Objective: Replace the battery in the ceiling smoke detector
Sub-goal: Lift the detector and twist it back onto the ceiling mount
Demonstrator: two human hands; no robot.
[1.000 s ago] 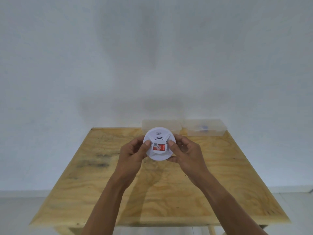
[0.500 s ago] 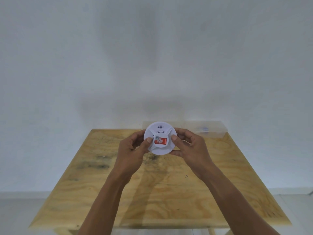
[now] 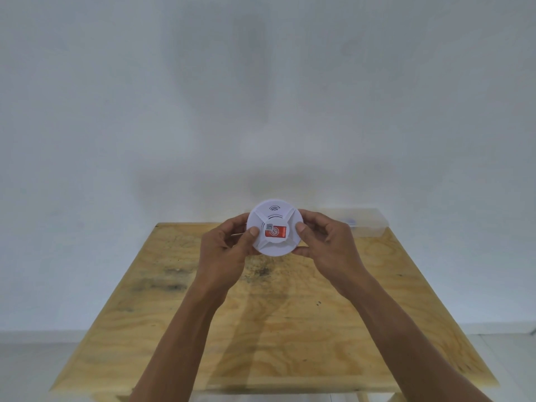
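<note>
A round white smoke detector (image 3: 275, 217) with a red sticker on its face is held up above the far part of the wooden table (image 3: 272, 329). My left hand (image 3: 224, 253) grips its left rim, thumb on the face. My right hand (image 3: 327, 245) grips its right rim, thumb pressed near the sticker. The detector's face is turned toward me. No battery shows.
A clear plastic box (image 3: 365, 223) with something small and bluish inside sits at the table's far right edge, against the white wall (image 3: 261, 97). Pale floor shows on both sides of the table.
Both hands have lifted the detector higher and slightly farther from the table. The grip on its two sides is the same.
</note>
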